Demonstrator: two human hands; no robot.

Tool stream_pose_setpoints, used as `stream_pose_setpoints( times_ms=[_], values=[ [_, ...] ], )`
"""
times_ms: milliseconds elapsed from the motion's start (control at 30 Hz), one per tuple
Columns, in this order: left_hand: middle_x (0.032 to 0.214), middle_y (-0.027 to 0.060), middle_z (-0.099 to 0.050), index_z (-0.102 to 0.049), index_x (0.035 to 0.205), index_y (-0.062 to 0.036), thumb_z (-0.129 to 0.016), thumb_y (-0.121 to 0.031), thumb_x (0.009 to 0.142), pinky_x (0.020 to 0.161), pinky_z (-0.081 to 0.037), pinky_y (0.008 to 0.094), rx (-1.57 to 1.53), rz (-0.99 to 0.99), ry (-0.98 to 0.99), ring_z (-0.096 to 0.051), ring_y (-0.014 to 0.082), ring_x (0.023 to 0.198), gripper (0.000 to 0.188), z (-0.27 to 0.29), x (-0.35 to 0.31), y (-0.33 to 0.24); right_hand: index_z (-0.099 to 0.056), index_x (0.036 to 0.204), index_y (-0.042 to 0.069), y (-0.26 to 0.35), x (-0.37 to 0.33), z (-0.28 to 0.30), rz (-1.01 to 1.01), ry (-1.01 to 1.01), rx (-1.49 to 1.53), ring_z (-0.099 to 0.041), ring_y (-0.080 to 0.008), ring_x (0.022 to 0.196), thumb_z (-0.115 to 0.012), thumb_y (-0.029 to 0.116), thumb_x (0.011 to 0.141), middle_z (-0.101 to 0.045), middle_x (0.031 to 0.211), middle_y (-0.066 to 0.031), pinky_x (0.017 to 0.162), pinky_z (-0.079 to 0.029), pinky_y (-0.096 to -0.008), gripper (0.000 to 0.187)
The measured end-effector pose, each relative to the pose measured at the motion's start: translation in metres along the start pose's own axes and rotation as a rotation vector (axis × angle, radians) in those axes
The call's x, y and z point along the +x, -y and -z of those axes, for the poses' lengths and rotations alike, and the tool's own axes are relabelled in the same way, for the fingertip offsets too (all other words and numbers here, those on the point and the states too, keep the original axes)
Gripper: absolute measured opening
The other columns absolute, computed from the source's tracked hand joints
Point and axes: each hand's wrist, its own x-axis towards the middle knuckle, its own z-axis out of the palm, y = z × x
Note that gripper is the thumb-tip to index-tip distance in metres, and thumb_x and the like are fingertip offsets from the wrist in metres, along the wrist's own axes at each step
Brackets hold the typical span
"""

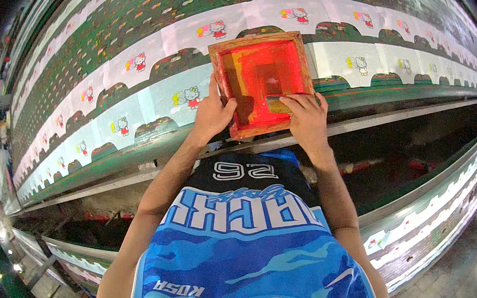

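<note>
A square wooden screen-printing frame (259, 35), its inside coated in wet-looking red ink, lies tilted over the near row of cut fabric pieces. My left hand (214, 116) is closed on the frame's left side near the lower corner, the thumb over the rim. Inside the frame, toward its lower right, a small flat squeegee (278, 104) smeared with ink stands against the mesh. My right hand (309, 121) pinches it, fingers reaching over the frame's right rim. Part of the squeegee is hidden by the fingers.
Pale fabric pieces (165, 97) with cartoon cat prints lie in rows on a long green, ink-speckled table (146, 29). On its near edge runs a metal rail (392, 120). Behind me at right stands another table with printed pieces (441, 211).
</note>
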Motion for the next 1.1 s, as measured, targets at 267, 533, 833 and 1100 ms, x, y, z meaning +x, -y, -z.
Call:
stream_pose_setpoints(
  times_ms=[267,533,833,1100],
  values=[
    [0.087,0.0251,-0.08,-0.021,0.18,-0.0131,-0.073,-0.028,0.096,0.074,-0.062,0.0548,-0.052,0.121,-0.02,-0.079,0.0459,0.079,0.101,-0.04,0.007,-0.043,-0.081,0.126,0.017,-0.06,0.004,0.019,0.089,-0.025,-0.005,-0.073,-0.0233,0.111,-0.073,0.008,0.09,-0.078,0.115,-0.0015,0.108,-0.042,-0.049,0.038],
    [0.081,0.0229,-0.078,-0.019,0.18,-0.0091,-0.075,-0.032,0.095,0.071,-0.061,0.0564,0.03,0.039,-0.077,-0.078,0.0455,0.074,0.104,-0.051,0.01,-0.027,-0.077,0.128,0.01,-0.052,0.014,0.014,0.032,0.098,0.026,-0.073,-0.0247,0.104,-0.078,0.017,0.092,-0.076,0.111,-0.0054,0.107,-0.043,-0.0474,0.037],
    [0.082,0.0286,-0.077,-0.023,0.176,0.0039,-0.07,-0.04,0.097,0.074,-0.062,0.0605,0.079,0.062,-0.033,-0.078,0.0502,0.077,0.102,-0.052,0.011,-0.026,-0.079,0.124,0.019,-0.056,0.026,0.032,0.173,0.25,0.048,-0.075,-0.0268,0.112,-0.073,0.006,0.093,-0.078,0.109,-0.0054,0.107,-0.043,-0.0488,0.035],
    [0.092,0.0358,-0.078,-0.018,0.175,0.0058,-0.069,-0.042,0.099,0.08,-0.062,0.0625,0.043,-0.003,0.018,-0.078,0.0545,0.087,0.103,-0.054,0.017,-0.021,-0.081,0.128,0.015,-0.072,0.114,0.005,0.032,0.137,-0.001,-0.074,-0.0313,0.117,-0.069,0.004,0.098,-0.081,0.118,-0.0091,0.103,-0.046,-0.0497,0.034]
  ],
)
